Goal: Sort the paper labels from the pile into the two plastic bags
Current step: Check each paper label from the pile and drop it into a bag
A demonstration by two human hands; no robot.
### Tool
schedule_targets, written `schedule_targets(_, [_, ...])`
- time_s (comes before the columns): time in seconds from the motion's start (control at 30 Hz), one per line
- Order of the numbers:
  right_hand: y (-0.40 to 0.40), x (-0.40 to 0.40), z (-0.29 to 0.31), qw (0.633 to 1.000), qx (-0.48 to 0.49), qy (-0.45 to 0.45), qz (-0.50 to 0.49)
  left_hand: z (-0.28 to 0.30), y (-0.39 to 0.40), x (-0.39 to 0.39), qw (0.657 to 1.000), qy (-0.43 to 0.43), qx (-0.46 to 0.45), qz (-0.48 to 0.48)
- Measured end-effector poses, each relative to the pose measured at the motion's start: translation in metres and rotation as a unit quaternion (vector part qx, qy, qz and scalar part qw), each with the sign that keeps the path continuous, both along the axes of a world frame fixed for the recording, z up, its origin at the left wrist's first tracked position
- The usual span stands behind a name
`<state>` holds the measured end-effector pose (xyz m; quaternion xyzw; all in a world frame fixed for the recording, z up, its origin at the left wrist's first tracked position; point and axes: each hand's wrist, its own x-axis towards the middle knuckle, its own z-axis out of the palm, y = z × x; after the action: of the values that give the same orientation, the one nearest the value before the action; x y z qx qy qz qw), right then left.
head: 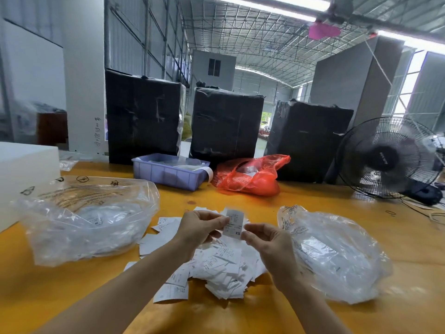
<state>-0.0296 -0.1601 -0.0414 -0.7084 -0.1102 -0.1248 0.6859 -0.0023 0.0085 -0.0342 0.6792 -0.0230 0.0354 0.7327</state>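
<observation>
Left hand (201, 226) pinches small white printed paper label (234, 224) marked XS, above loose white label pile (216, 266). Right hand (262, 239) fingers narrow, touching label's lower edge. Clear crumpled plastic bags at 9 o'clock (89, 220) and 3 o'clock (337, 254) of pile.

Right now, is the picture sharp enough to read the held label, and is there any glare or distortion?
Head view: label sharp enough to read "XS", finer print unreadable; ceiling lights blown out; wide-angle bending at edges; clear bags show glare.

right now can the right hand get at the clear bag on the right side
Probably yes: the clear bag lies just beside the right hand on the table, with nothing between them, though the hand is at the held label.
</observation>
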Motion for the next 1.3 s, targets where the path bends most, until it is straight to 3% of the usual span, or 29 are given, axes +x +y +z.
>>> schedule_targets(0.33, [-0.001,0.0,-0.001,0.999,-0.035,0.011,0.005,0.006,0.013,-0.003,0.999,-0.002,0.037,0.002])
schedule_targets(0.47, [-0.001,0.002,0.0,0.999,-0.05,0.014,0.002,0.027,0.068,-0.003,0.985,-0.057,0.102,0.128])
schedule_targets(0.6, [-0.002,0.004,0.001,0.997,-0.077,-0.001,-0.018,0.041,0.149,0.0,0.918,-0.032,0.254,0.301])
schedule_targets(0.73, [-0.007,0.008,0.004,0.987,-0.131,-0.057,-0.074,0.034,0.203,0.009,0.815,0.053,0.45,0.362])
schedule_targets(0.8, [-0.014,0.011,0.008,0.966,-0.186,-0.105,-0.144,0.028,0.215,0.011,0.747,0.082,0.55,0.364])
schedule_targets(0.87, [-0.031,0.013,0.014,0.913,-0.261,-0.177,-0.26,0.019,0.211,0.019,0.712,0.066,0.6,0.359])
schedule_targets(0.93, [-0.06,0.017,0.018,0.836,-0.364,-0.197,-0.36,0.011,0.188,0.029,0.725,0.021,0.597,0.343])
schedule_targets(1.03, [-0.108,0.026,0.012,0.768,-0.505,-0.033,-0.393,0.007,0.123,0.029,0.81,-0.07,0.513,0.275])
schedule_targets(1.13, [-0.129,0.029,-0.001,0.762,-0.539,0.113,-0.339,0.005,0.054,-0.001,0.869,-0.15,0.432,0.186])
schedule_targets(1.23, [-0.129,0.032,-0.011,0.758,-0.546,0.141,-0.328,-0.012,0.011,-0.02,0.881,-0.212,0.399,0.144])
schedule_targets(1.3, [-0.129,0.035,-0.015,0.754,-0.541,0.118,-0.354,-0.027,0.005,-0.019,0.866,-0.247,0.411,0.14])
